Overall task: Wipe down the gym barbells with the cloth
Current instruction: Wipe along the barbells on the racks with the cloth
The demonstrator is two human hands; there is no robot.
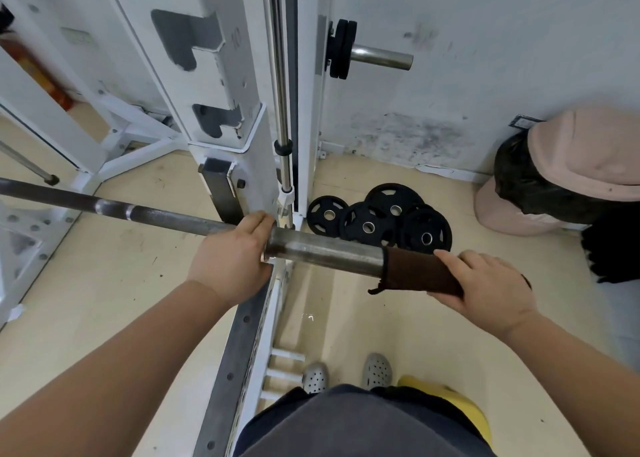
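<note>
Head view. A barbell (pixel 325 252) runs across the frame from the far left to the lower right. Its thin dark shaft lies to the left and its thicker steel sleeve to the right, in front of a white rack (pixel 221 92).

The left hand (pixel 228 259) sits where shaft meets sleeve. Its grip is closed round the bar, fingers curled over the top. The right hand (pixel 485 280) is at the outer end of the sleeve, its grip wrapped round a brown cloth (pixel 415 269). The cloth sheathes that end of the sleeve, with one loose corner hanging beneath. The steel between the two hands is bare and shows dull streaks near the collar.

Behind the sleeve, black weight plates (pixel 377 221) lie overlapping on the pale floor (pixel 121 266) beside the wall. A bin with a pink lid (pixel 588 151) stands to the right.

Step in hand, as judged: wiping the sleeve, with the left hand steadying the bar and the right working the cloth.

The next move probably calls for:
- drawing the cloth inward along the sleeve toward the collar, with steady pressure all the way round;
- keeping the left grip firm so the sleeve does not spin;
- then shifting the left hand aside so the shaft can be wiped.

Most of the bar appears not yet wiped.
</note>
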